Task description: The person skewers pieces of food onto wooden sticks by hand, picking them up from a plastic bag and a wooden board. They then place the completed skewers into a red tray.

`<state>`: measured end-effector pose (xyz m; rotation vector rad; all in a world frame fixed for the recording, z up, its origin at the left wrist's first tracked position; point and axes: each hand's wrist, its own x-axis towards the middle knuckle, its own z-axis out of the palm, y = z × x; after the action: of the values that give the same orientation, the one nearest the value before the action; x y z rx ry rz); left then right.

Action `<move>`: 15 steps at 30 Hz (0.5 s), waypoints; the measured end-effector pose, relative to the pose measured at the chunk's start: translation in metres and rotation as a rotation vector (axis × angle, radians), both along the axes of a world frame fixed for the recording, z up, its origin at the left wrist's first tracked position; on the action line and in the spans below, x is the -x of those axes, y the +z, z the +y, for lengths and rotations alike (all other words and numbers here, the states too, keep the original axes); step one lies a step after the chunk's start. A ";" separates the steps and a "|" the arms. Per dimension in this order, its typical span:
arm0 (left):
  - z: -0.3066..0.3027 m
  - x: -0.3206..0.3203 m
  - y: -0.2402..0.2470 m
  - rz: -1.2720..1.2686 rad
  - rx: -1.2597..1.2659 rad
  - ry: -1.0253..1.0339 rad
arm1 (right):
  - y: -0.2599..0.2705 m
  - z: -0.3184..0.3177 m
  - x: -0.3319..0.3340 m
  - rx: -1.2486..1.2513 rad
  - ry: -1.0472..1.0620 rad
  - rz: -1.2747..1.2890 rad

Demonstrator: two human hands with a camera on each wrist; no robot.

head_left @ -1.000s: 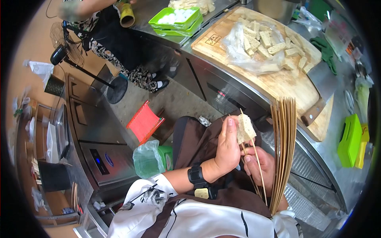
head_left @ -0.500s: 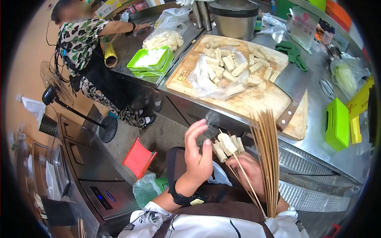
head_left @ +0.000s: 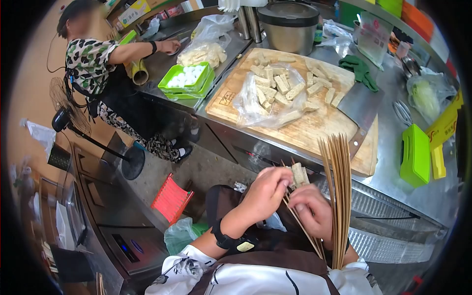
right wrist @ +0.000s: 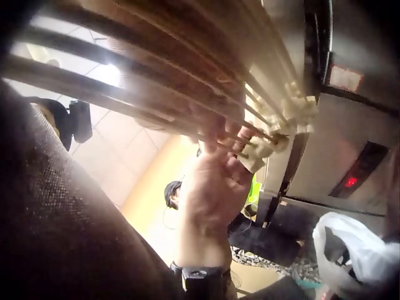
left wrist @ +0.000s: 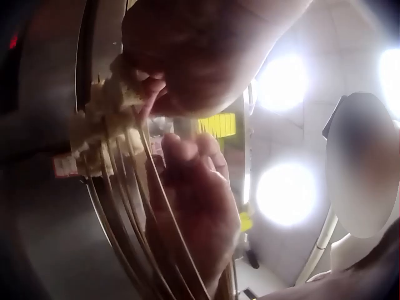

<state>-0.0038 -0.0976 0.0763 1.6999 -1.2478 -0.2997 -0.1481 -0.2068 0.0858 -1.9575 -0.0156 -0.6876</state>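
**A few pale blocks on sticks, many more loose on the board**

The work looks to be at an early stage, judging by how much lies unthreaded. Several pale, porous-looking rectangular blocks (head_left: 299, 174) sit close together at the upper ends of thin brown wooden sticks (head_left: 302, 227), in front of the person's lap. The left wrist view shows them clustered near the stick tips, but overlap hides their exact count and how far each one is pushed on.

The right hand (head_left: 313, 209) has its fingers curled round the lower parts of these sticks. Beside it stands a tall fan of bare brown sticks (head_left: 340, 196), apparently unused. The left hand (head_left: 263, 194) is partly closed, its fingers bent and the tips right at the blocks; whether it pinches a block or a stick, I cannot tell.

What seems left is the larger share: a heap of loose pale blocks (head_left: 281, 90) on and around a clear plastic bag (head_left: 248, 114), with others (head_left: 319, 81) scattered to its right on the light wooden cutting board (head_left: 322, 132). A broad steel cleaver (head_left: 363, 107) lies at the board's right side, on the steel bench (head_left: 387, 147).
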 end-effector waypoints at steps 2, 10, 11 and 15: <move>-0.005 0.004 0.002 0.224 0.060 0.059 | -0.010 0.001 0.000 -0.027 0.148 -0.004; -0.021 -0.008 0.031 0.655 -0.109 -0.060 | -0.015 0.012 -0.006 -0.035 0.224 0.078; -0.021 -0.011 0.029 0.737 -0.151 -0.072 | -0.015 0.009 -0.005 -0.038 0.222 0.074; -0.036 -0.009 0.020 0.725 0.135 -0.013 | -0.020 0.002 -0.006 -0.095 0.156 0.180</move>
<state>0.0053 -0.1335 0.0958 1.2856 -0.7158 -0.7442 -0.1425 -0.2047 0.0655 -1.8969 -0.0252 -0.4020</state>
